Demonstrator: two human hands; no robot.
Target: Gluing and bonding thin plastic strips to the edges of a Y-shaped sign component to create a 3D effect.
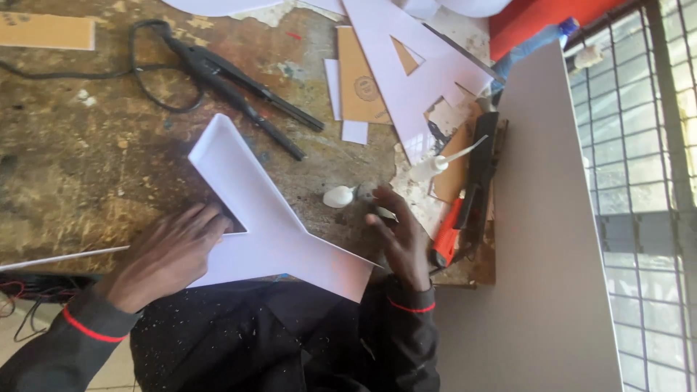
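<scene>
Head-camera footage is filled by a scarred wooden workbench point(87, 167), seen from above. At the left, a black corded tool point(239, 94) is laid across the bench top. Below it, the left hand point(170, 254) is pressed flat, fingers spread and released, on the inner edge of a white Y-shaped letter form point(272, 218) with raised side walls; the form is lying at the near edge of the bench, partly over the lap. Just right of the form, a small white glue bottle point(339, 196) is held by the right hand point(399, 236), whose fingers are curled around a thin part at the bottle's end. Further right, a second white nozzle bottle point(435, 165), a white cut-out letter sheet point(428, 72) and an orange-handled tool point(446, 236) are seen, and a large grey board point(544, 254) is propped beside a window grille point(639, 145).
</scene>
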